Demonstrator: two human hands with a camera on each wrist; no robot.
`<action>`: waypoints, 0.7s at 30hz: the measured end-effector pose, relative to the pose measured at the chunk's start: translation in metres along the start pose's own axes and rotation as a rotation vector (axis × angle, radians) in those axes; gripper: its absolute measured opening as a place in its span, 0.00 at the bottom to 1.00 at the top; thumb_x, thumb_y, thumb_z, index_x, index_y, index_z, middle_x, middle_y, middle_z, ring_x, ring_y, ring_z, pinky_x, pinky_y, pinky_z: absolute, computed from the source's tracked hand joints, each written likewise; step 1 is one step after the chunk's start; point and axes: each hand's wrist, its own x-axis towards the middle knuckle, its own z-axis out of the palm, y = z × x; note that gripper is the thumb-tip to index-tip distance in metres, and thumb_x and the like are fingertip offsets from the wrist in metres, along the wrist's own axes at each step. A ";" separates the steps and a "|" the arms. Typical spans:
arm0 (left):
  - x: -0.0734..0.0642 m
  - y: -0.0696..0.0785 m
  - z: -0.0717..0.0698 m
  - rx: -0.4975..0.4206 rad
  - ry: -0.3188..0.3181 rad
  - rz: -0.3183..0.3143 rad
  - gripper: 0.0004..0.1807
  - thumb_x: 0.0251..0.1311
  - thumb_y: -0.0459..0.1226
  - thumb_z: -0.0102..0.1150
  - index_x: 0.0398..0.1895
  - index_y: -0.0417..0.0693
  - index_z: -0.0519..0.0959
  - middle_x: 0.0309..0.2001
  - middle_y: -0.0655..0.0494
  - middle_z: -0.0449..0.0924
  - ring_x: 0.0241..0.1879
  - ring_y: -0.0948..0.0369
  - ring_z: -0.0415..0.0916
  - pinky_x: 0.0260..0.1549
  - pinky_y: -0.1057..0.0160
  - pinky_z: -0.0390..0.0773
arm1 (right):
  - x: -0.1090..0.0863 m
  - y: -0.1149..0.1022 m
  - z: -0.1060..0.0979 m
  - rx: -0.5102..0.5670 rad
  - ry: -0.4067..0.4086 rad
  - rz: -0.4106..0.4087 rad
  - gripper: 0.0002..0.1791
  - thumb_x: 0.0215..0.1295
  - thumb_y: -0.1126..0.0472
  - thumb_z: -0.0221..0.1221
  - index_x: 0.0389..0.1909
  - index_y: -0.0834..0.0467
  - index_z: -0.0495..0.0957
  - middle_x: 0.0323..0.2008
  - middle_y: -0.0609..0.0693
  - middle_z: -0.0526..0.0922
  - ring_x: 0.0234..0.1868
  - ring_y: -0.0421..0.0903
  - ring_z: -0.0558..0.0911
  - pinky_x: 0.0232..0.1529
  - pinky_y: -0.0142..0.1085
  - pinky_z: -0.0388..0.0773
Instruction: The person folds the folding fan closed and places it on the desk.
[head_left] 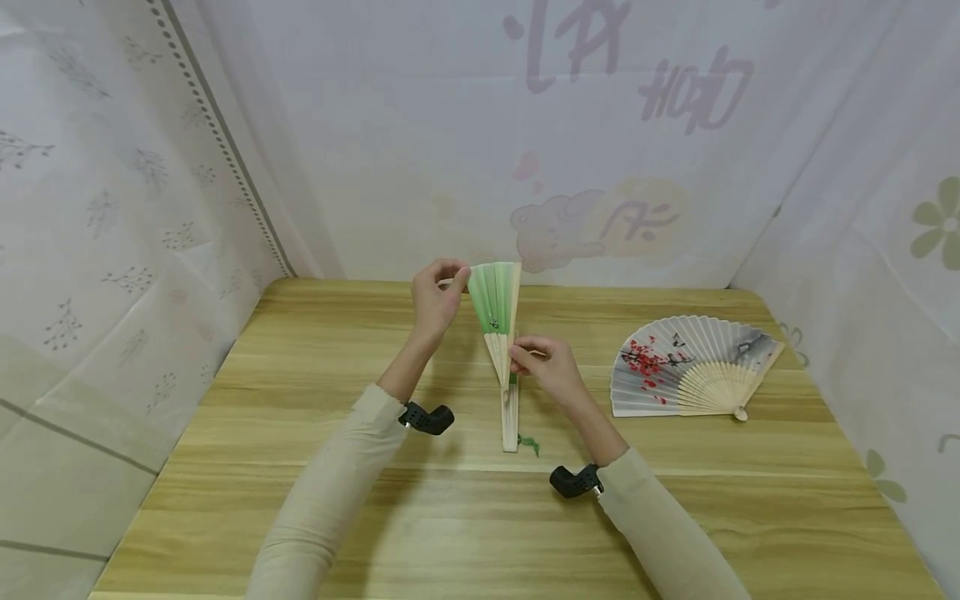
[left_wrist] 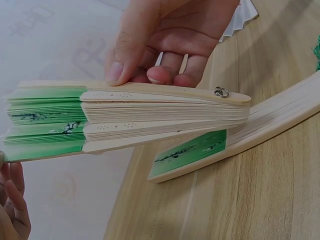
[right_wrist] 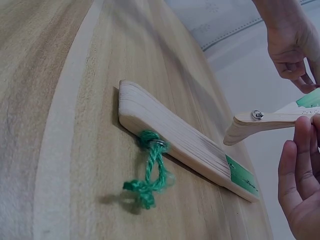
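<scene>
A green folding fan (head_left: 493, 300), partly spread, is held up over the table between both hands. My left hand (head_left: 438, 296) pinches its cloth edge at the upper left. Lower down, my right hand (head_left: 551, 367) grips the outer wooden rib on the right. The left wrist view shows the fan's pale ribs (left_wrist: 165, 110) bunched near the metal pivot (left_wrist: 221, 92), with the right thumb (left_wrist: 117, 72) along the outer rib. Beneath lies a second green folding fan (right_wrist: 175, 137), folded up on the table, with a green knotted cord (right_wrist: 155, 167) at its pivot end.
A spread grey-white fan (head_left: 693, 367) with red blossoms lies at the right of the wooden table (head_left: 450, 517). Patterned curtains (head_left: 390, 150) stand behind the table and on both sides. Each wrist carries a small black camera (head_left: 429, 418).
</scene>
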 end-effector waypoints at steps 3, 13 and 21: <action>0.006 -0.015 0.000 0.000 0.014 0.004 0.09 0.69 0.25 0.58 0.45 0.22 0.79 0.41 0.26 0.77 0.39 0.29 0.77 0.30 0.71 0.78 | 0.000 0.000 0.000 0.002 -0.006 -0.003 0.09 0.72 0.69 0.62 0.47 0.72 0.83 0.39 0.61 0.83 0.34 0.46 0.84 0.42 0.41 0.85; 0.014 -0.034 0.004 0.069 0.058 0.024 0.06 0.69 0.30 0.62 0.42 0.33 0.82 0.36 0.45 0.81 0.33 0.49 0.81 0.34 0.62 0.82 | 0.002 -0.001 0.004 0.017 -0.023 -0.015 0.09 0.71 0.69 0.62 0.46 0.72 0.83 0.38 0.60 0.82 0.34 0.47 0.84 0.42 0.39 0.85; 0.014 -0.031 0.003 0.029 0.056 0.000 0.06 0.70 0.28 0.61 0.42 0.30 0.82 0.37 0.43 0.81 0.33 0.55 0.80 0.41 0.52 0.83 | 0.005 0.002 0.003 0.002 0.009 0.019 0.09 0.71 0.67 0.63 0.45 0.69 0.84 0.38 0.58 0.84 0.34 0.46 0.84 0.41 0.39 0.85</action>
